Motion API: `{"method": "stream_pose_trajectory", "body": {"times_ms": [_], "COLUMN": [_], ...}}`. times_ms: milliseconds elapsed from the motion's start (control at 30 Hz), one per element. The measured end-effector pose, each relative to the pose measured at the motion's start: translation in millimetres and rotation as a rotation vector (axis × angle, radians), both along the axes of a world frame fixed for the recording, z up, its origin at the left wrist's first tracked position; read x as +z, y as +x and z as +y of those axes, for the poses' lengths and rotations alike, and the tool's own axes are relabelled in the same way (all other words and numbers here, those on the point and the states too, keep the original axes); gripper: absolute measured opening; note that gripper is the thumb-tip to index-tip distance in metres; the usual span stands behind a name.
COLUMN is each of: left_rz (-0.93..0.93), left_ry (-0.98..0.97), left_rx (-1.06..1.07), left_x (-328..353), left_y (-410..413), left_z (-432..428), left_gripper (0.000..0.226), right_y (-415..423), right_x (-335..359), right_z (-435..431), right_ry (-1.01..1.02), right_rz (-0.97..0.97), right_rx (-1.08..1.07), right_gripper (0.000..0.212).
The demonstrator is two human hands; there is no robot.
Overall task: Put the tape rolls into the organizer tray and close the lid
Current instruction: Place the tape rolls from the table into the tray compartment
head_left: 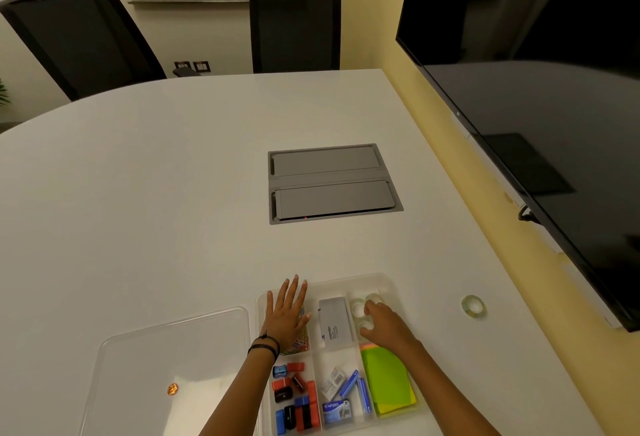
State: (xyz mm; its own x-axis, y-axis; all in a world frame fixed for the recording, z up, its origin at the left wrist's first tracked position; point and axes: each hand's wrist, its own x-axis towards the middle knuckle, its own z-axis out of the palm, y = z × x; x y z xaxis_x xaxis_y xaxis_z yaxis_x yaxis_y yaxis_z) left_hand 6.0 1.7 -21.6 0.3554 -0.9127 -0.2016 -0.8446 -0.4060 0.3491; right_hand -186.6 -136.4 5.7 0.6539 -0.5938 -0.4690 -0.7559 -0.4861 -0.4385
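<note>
A clear organizer tray (388, 279) with several compartments lies near the table's front edge. Its far right compartment holds clear tape rolls (357, 307), and my right hand (384, 326) rests over them with fingers curled on one roll. One more tape roll (473, 306) lies alone on the table to the right of the tray. My left hand (285, 314) lies flat, fingers spread, on the tray's far left compartment. The clear lid (166, 366) lies flat on the table to the left of the tray.
The tray also holds a grey box (335, 322), sharpeners and erasers (294, 397), staple boxes (341, 397) and green sticky notes (388, 380). A grey cable hatch (332, 183) sits mid-table. A large dark screen (536, 89) hangs on the right; two black chairs stand behind.
</note>
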Motion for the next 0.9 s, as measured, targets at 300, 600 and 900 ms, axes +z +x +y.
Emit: {"method": "stream_pose_trajectory", "body": {"times_ms": [300,600,900], "left_rz": [0.027,0.03,-0.002], "left_ry": [-0.016,-0.017,0.062], "left_rx": [-0.006,-0.004,-0.016], "left_x": [3,5,6], "left_y": [-1,-2,-2], "left_z": [1,2,-1], "left_gripper": [0.062,0.059,0.059], "right_y": [-36,-120,-145], "right_x": [24,-4,-17], "right_z": [-49,-108,-102], "right_ry": [-0.078,-0.207,-0.07], "right_rz": [-0.47,-0.176,-0.077], "right_rx": [-0.21,-0.559,-0.58], "right_gripper": [0.021,0.045,0.058]}}
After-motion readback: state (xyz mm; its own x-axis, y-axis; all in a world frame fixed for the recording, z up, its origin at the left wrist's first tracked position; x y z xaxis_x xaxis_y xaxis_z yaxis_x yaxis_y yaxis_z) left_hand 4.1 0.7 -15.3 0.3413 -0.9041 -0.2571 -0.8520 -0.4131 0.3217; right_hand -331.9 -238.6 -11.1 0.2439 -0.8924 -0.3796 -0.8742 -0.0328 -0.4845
